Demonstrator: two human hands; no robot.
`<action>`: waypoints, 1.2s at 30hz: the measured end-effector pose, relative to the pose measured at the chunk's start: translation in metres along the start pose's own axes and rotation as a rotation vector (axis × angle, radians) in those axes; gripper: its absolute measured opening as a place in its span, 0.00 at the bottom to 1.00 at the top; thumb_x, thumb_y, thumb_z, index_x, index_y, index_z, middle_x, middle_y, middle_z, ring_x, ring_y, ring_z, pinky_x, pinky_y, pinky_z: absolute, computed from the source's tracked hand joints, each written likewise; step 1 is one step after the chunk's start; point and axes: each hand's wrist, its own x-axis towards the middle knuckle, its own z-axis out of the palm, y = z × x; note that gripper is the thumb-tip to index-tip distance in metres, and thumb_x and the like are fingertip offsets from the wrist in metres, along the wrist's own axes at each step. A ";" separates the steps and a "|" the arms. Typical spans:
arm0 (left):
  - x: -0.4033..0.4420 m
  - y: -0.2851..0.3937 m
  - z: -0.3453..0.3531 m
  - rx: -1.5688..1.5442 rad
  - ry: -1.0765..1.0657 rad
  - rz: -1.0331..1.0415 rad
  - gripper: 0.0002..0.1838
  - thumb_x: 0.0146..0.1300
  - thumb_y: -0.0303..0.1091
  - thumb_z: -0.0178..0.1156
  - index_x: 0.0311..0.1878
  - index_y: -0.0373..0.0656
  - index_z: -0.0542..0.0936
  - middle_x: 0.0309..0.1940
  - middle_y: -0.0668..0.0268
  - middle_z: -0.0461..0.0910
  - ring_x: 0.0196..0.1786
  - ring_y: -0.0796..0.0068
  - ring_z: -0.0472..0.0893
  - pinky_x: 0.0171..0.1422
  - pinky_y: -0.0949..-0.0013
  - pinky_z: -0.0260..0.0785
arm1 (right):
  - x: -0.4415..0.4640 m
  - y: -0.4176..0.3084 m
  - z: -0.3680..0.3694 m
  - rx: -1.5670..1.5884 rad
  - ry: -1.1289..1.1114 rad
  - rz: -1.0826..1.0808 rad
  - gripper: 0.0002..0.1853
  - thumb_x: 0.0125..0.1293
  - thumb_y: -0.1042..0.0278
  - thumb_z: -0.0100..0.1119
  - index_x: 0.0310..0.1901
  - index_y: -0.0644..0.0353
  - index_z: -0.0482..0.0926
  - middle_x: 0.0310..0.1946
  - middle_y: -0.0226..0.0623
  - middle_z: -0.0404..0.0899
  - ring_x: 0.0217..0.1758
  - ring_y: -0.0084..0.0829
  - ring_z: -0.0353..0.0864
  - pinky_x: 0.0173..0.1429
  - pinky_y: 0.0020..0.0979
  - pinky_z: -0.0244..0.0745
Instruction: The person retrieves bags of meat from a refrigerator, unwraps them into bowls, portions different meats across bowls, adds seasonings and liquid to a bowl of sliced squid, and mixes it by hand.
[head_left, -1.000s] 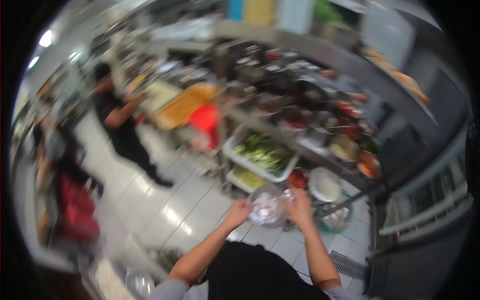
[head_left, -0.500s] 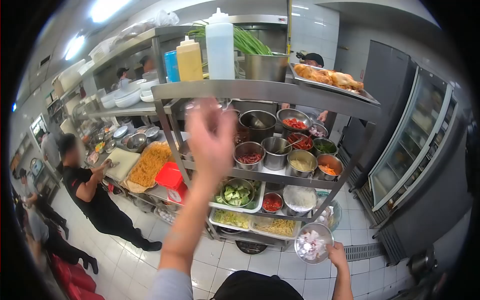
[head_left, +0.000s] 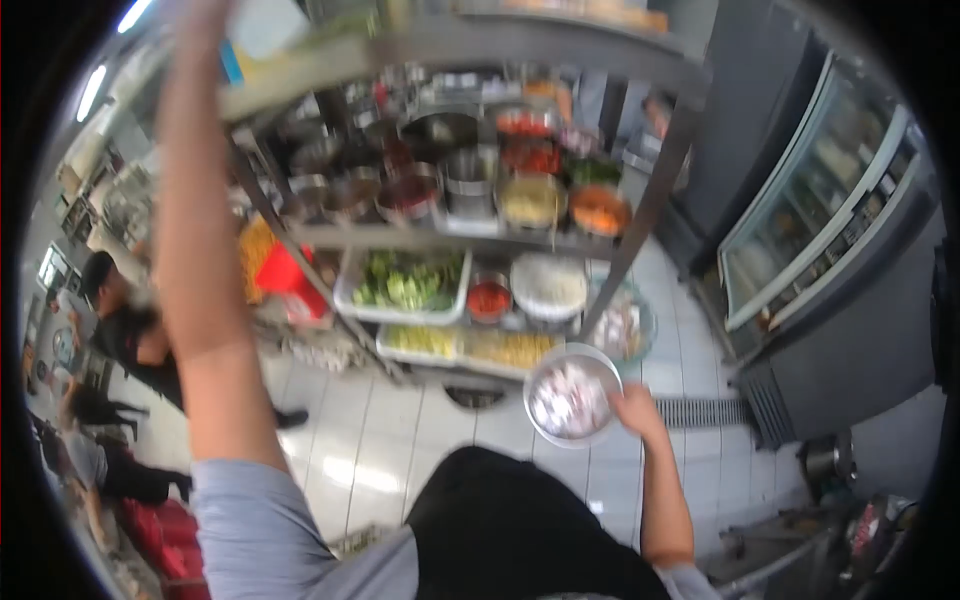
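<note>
My right hand (head_left: 637, 410) grips the rim of a round metal bowl (head_left: 537, 422), fingers closed on its right side. The bowl is tilted slightly towards me and contains pale white and pinkish chopped pieces (head_left: 572, 402), too blurred to name. My left forearm (head_left: 205, 250) stretches up past the left end of the rack's top shelf (head_left: 450, 48). The left hand itself is cut off by the upper frame edge. Nearest to that wrist are a blue container (head_left: 232, 62) and a blurred pale bottle (head_left: 268, 28) on the shelf.
Metal pots of cut ingredients, such as an orange-filled pot (head_left: 600, 212), crowd the middle shelf. Below sit a white tray of greens (head_left: 405, 285) and a small red-filled bowl (head_left: 489, 298). A glass-door fridge (head_left: 800, 200) stands right. A person in black (head_left: 130, 335) is at left.
My left arm has swung up and left, its hand leaving the frame. The view has tipped downward. The right hand still holds the bowl, which appears higher and further left.
</note>
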 end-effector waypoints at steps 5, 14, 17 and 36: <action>-0.063 0.065 -0.126 0.176 -0.503 -0.204 0.38 0.48 0.51 0.71 0.56 0.32 0.71 0.44 0.50 0.80 0.45 0.59 0.81 0.51 0.59 0.74 | 0.056 -0.079 0.024 0.083 -0.242 -0.209 0.16 0.58 0.64 0.52 0.34 0.72 0.79 0.33 0.64 0.77 0.41 0.62 0.76 0.47 0.50 0.70; -0.340 0.111 -0.226 0.367 -1.482 -0.600 0.34 0.43 0.35 0.68 0.55 0.36 0.69 0.40 0.50 0.79 0.43 0.48 0.81 0.48 0.55 0.74 | 0.113 -0.186 0.103 0.121 -0.444 -0.458 0.16 0.56 0.62 0.53 0.33 0.72 0.79 0.31 0.64 0.76 0.38 0.60 0.78 0.45 0.50 0.71; -0.379 0.109 -0.241 0.524 -1.677 -0.508 0.34 0.39 0.32 0.69 0.53 0.39 0.68 0.37 0.53 0.78 0.41 0.51 0.81 0.44 0.55 0.75 | 0.116 -0.201 0.121 0.059 -0.453 -0.531 0.18 0.57 0.62 0.52 0.30 0.73 0.78 0.30 0.65 0.76 0.38 0.60 0.78 0.45 0.50 0.71; -0.364 0.004 -0.284 0.470 -1.719 -0.568 0.31 0.40 0.32 0.66 0.53 0.41 0.71 0.41 0.52 0.80 0.44 0.48 0.80 0.47 0.53 0.73 | 0.116 -0.264 0.196 0.015 -0.551 -0.379 0.20 0.58 0.60 0.52 0.34 0.74 0.80 0.35 0.65 0.78 0.44 0.59 0.79 0.52 0.48 0.72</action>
